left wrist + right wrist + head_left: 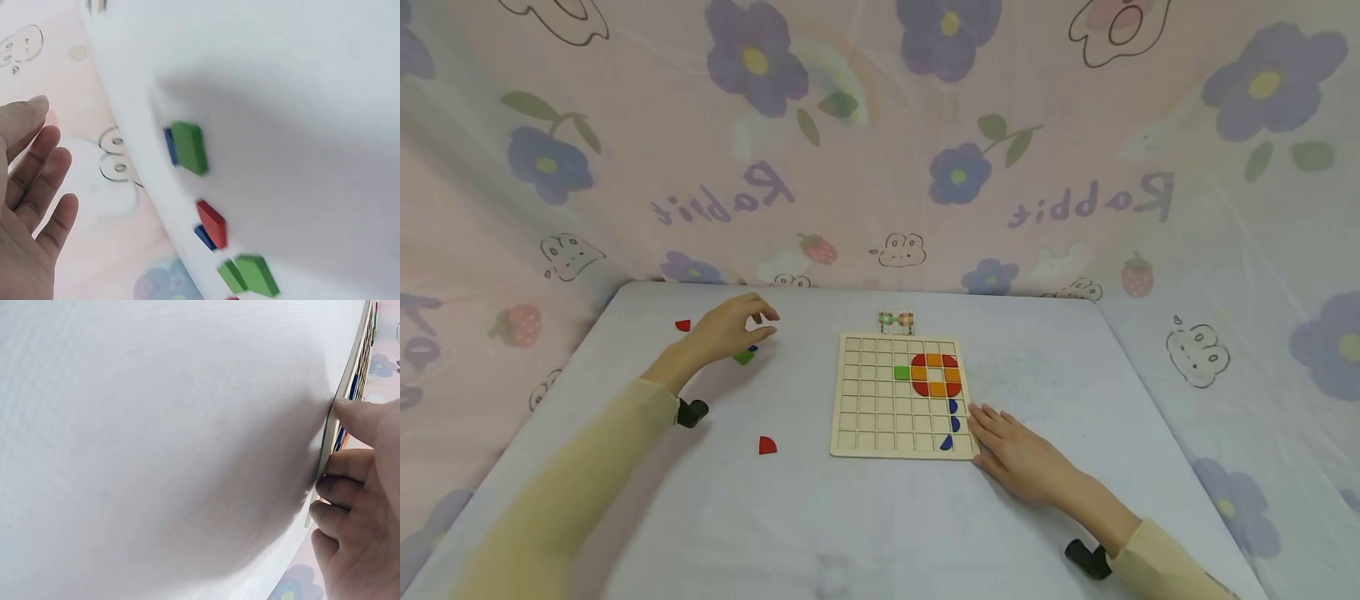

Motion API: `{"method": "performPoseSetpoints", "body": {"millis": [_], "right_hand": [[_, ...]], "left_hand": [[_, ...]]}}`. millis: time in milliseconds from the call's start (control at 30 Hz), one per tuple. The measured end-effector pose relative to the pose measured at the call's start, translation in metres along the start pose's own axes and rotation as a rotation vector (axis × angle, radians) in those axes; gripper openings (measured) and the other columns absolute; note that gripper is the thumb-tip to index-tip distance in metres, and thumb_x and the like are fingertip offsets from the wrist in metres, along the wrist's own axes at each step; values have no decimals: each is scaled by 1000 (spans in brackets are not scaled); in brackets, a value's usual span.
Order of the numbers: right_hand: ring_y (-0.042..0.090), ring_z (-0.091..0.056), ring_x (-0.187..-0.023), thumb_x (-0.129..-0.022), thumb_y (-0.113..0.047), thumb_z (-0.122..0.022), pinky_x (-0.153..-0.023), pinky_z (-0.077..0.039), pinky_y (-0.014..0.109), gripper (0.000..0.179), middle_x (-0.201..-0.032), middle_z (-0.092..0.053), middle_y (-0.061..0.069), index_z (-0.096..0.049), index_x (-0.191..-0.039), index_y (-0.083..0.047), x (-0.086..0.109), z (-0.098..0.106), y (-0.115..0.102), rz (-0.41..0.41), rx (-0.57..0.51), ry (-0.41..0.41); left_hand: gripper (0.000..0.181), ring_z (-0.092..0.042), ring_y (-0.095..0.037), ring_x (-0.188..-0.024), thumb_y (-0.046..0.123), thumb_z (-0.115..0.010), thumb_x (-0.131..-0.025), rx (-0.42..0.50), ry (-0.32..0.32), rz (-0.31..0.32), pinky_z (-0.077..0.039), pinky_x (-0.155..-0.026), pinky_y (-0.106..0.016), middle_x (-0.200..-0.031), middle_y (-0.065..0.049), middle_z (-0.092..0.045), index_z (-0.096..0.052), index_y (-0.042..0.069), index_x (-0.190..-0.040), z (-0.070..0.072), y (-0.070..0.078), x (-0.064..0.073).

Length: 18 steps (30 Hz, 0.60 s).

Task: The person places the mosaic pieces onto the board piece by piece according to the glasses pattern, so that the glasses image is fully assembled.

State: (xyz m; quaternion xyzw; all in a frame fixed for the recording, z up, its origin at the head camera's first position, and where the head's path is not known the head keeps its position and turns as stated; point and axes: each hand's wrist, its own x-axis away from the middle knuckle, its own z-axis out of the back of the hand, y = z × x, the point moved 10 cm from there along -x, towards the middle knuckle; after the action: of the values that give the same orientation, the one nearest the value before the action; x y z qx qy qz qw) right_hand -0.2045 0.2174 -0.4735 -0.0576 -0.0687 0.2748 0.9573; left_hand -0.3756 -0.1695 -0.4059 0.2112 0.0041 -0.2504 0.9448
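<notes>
A pale wooden grid board (872, 417) lies on the table. A ring of red and orange tiles (934, 389) fills part of its upper right, with a green square tile (902, 373) beside it. Several blue tiles (955, 423) sit down its right side. My right hand (1018, 458) touches the board's right edge with extended fingers. Over the table's left part hovers my left hand (726, 329), fingers loosely bent, nothing seen between them. Beneath it are a green tile (189, 148), a red tile (212, 224) and blue tiles, apart from the hand.
A small pattern card (897, 322) lies just behind the board. One red quarter-round tile (767, 445) is left of the board, another red tile (682, 326) at the far left. A printed curtain (850, 167) rises behind the table.
</notes>
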Motion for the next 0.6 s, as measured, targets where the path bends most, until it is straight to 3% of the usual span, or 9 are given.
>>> {"method": "performPoseSetpoints", "body": {"millis": [167,600], "right_hand": [[40,-36,-150,-103,-30,-66,-119,-33,56,62,-164,-37,19,-47,-152,3,0,0,-1,5,0,10],[39,-35,-151,-103,-30,-66,-119,-33,56,63,-164,-36,18,-46,-153,3,1,2,0,4,-6,12]], "left_hand": [[24,-62,-32,-107,14,-72,-99,5,-17,32,-53,-87,-51,-120,-12,-67,-72,3,-121,2,-21,15],[29,-63,-26,-94,17,-76,-95,-34,-101,73,-54,-81,-44,-110,-11,-68,-72,1,-119,-11,-41,34]]}}
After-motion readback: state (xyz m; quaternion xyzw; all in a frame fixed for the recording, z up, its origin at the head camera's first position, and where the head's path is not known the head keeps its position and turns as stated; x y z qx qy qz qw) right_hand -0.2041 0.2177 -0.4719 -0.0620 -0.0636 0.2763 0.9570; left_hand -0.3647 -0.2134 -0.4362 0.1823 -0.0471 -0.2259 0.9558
